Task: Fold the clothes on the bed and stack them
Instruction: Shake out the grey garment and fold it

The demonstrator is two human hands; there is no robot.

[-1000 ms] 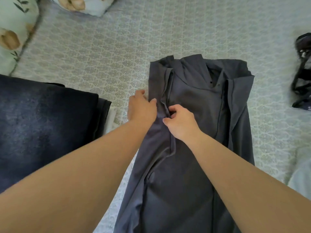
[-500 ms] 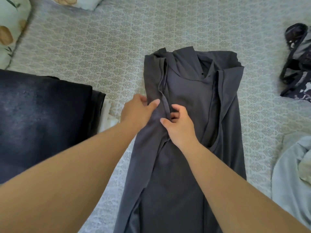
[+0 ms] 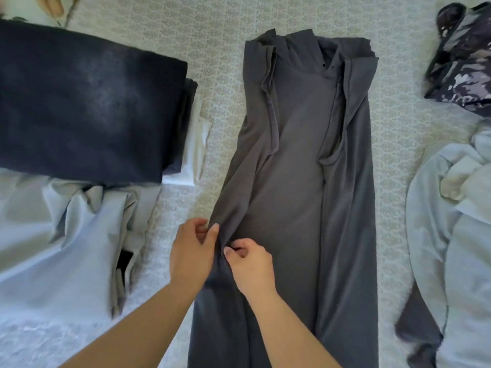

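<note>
Seen from above: long grey garment [image 3: 300,181] laid flat on patterned bed [image 3: 212,49], sides turned inward to narrow it; left hand [image 3: 190,254] and right hand [image 3: 251,264] close together, pinching its left fold, probably to straighten it; dark folded stack [image 3: 85,102] beyond left hand.
</note>
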